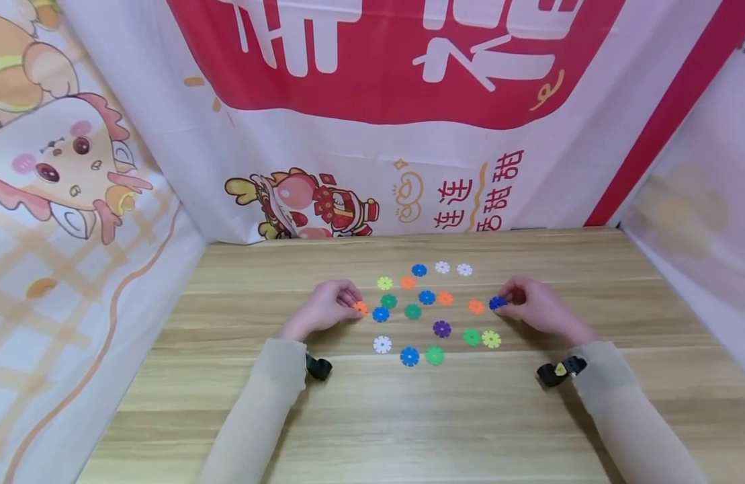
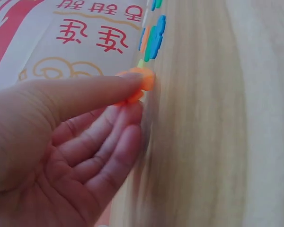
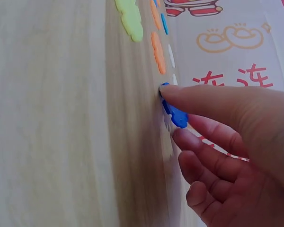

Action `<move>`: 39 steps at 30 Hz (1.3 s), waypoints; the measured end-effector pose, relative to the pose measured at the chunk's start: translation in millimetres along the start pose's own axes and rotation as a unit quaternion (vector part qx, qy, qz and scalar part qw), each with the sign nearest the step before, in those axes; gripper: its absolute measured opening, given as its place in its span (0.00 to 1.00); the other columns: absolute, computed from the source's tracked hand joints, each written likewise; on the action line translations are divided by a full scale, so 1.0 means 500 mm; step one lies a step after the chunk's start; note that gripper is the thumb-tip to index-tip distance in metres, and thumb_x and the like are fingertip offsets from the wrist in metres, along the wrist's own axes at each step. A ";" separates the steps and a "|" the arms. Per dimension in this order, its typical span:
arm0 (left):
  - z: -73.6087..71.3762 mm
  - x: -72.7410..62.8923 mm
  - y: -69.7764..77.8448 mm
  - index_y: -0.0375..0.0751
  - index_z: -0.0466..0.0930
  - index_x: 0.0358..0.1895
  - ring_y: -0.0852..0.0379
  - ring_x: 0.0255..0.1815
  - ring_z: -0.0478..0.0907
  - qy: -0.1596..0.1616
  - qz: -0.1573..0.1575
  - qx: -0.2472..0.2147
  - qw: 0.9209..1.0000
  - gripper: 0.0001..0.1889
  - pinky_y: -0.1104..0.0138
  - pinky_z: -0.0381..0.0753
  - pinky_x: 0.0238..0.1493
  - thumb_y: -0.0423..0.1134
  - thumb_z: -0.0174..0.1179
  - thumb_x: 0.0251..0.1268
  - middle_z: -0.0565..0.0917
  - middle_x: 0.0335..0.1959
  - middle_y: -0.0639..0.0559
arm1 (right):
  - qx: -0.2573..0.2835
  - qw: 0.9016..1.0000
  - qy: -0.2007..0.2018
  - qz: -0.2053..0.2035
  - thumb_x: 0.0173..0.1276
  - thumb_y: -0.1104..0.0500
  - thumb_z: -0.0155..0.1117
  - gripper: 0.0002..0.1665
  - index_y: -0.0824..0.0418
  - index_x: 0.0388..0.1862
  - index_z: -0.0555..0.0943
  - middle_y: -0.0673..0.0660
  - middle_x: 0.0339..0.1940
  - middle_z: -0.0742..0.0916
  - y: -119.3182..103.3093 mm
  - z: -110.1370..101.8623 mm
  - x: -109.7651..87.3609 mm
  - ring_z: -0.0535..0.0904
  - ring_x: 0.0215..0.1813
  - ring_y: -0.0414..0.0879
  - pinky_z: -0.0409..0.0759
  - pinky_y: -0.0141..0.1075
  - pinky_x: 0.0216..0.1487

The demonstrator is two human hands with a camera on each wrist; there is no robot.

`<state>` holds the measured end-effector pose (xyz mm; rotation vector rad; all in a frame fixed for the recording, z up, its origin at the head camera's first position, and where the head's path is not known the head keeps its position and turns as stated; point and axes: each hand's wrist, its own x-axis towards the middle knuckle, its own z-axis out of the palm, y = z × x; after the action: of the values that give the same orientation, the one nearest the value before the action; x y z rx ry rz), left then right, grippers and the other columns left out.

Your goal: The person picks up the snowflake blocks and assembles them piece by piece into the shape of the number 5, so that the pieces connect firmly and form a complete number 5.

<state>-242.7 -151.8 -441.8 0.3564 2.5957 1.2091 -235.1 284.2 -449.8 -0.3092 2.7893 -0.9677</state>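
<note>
Enclosing my workspace on three sides, printed white cloth [image 1: 378, 148] rises behind and beside the table, carrying red panels, lettering and cartoon figures. Pale wood-grain table [image 1: 360, 423]: flat, with bands of light and darker grain, meeting the back cloth at its far edge. My two forearms, in pale sleeves [image 1: 251, 403], enter from the near side, a small black device [image 1: 318, 367] at each wrist. My left hand [image 1: 330, 306] and right hand [image 1: 538, 309] flank a loose spread of notched discs [image 1: 412, 313], mostly lying apart in several colours. Each hand is clamped on one piece: the left pinches an orange disc [image 2: 146, 78] at the spread's left side, the right a dark blue disc [image 3: 179, 117], tilted, at its right side. Good handling, as I judge it, calls for a light pinch of thumb and fingertip, and a straight lift so that neither rim drags the nearest neighbours: a lying blue disc [image 1: 381, 314] beside my left fingertips, a second orange disc [image 1: 475, 306] just beyond my right.
</note>
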 end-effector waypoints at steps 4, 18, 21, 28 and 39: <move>0.000 -0.008 0.003 0.46 0.86 0.43 0.53 0.40 0.81 0.012 0.007 -0.030 0.999 0.10 0.60 0.81 0.45 0.38 0.75 0.61 0.85 0.38 0.54 | 0.019 1.000 0.008 -0.006 0.69 0.58 0.73 0.15 0.61 0.51 0.81 0.56 0.41 0.84 -0.006 0.005 0.000 0.77 0.43 0.52 0.79 0.44 0.47; 0.026 -0.010 0.034 0.51 0.90 0.38 0.54 0.40 0.83 0.058 0.053 -0.096 0.992 0.04 0.60 0.83 0.42 0.41 0.74 0.62 0.88 0.38 0.58 | 0.121 0.991 0.029 0.058 0.75 0.49 0.67 0.16 0.60 0.51 0.83 0.58 0.47 0.88 -0.029 -0.003 -0.008 0.81 0.43 0.55 0.81 0.41 0.36; 0.037 -0.007 0.041 0.51 0.90 0.38 0.54 0.40 0.83 0.077 0.058 -0.115 0.989 0.03 0.60 0.84 0.42 0.40 0.74 0.63 0.88 0.38 0.57 | 0.141 0.988 0.038 0.059 0.74 0.49 0.68 0.18 0.61 0.51 0.84 0.59 0.46 0.89 -0.039 -0.003 -0.011 0.84 0.45 0.54 0.83 0.42 0.42; 0.058 -0.007 0.060 0.48 0.90 0.38 0.56 0.40 0.84 0.106 0.068 -0.129 0.984 0.02 0.63 0.85 0.44 0.36 0.72 0.64 0.88 0.37 0.57 | 0.202 0.978 0.034 0.048 0.72 0.51 0.70 0.19 0.65 0.51 0.83 0.61 0.44 0.90 -0.069 0.014 -0.012 0.87 0.46 0.54 0.85 0.43 0.49; 0.087 -0.004 0.087 0.46 0.89 0.38 0.58 0.37 0.85 0.111 0.111 -0.131 0.979 0.03 0.65 0.85 0.42 0.36 0.73 0.64 0.88 0.36 0.58 | 0.305 0.952 0.014 0.035 0.73 0.58 0.68 0.16 0.70 0.50 0.78 0.63 0.40 0.89 -0.119 0.056 -0.011 0.86 0.45 0.59 0.85 0.45 0.50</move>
<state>-221.6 -94.4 -435.0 0.4928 2.5810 1.7373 -215.3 223.5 -433.6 -0.1045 2.3391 -1.7399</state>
